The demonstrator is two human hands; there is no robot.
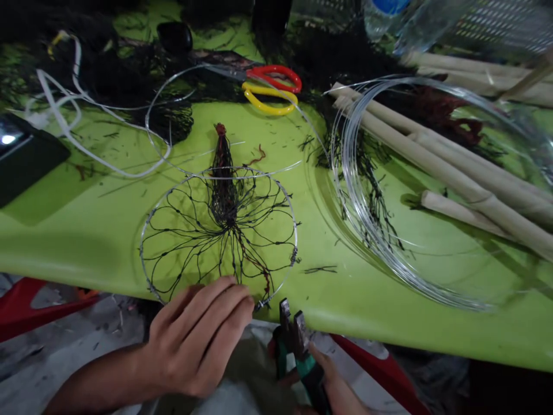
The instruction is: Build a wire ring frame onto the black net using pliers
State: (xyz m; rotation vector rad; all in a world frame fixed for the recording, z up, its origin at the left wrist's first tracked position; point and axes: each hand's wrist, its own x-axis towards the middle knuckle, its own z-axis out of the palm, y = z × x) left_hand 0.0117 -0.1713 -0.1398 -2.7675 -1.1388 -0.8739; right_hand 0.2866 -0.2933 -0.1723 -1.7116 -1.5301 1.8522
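A round wire ring (pixel 296 229) lies near the table's front edge, with black netting (pixel 190 233) strung across it. The net gathers at the middle into a dark bundle with a reddish-brown tip. Over the ring's near side, my left hand (pixel 201 334) is closed, its fingers pressed together on the wire; its thumb is hidden. My right hand (pixel 334 383) grips green-and-black pliers (pixel 302 360) just off the table edge. Their jaws are parted and point toward a twisted wire end on the ring, without touching it. Loose wire crosses the ring's far side.
A coil of silvery wire (pixel 352 173) lies to the right, among bamboo poles (pixel 436 167). Scissors (pixel 272 89) with red and yellow handles rest behind the ring. Dark netting (pixel 341 55), a white cable (pixel 60 112) and a dark box (pixel 30 158) stand around the table (pixel 86 248).
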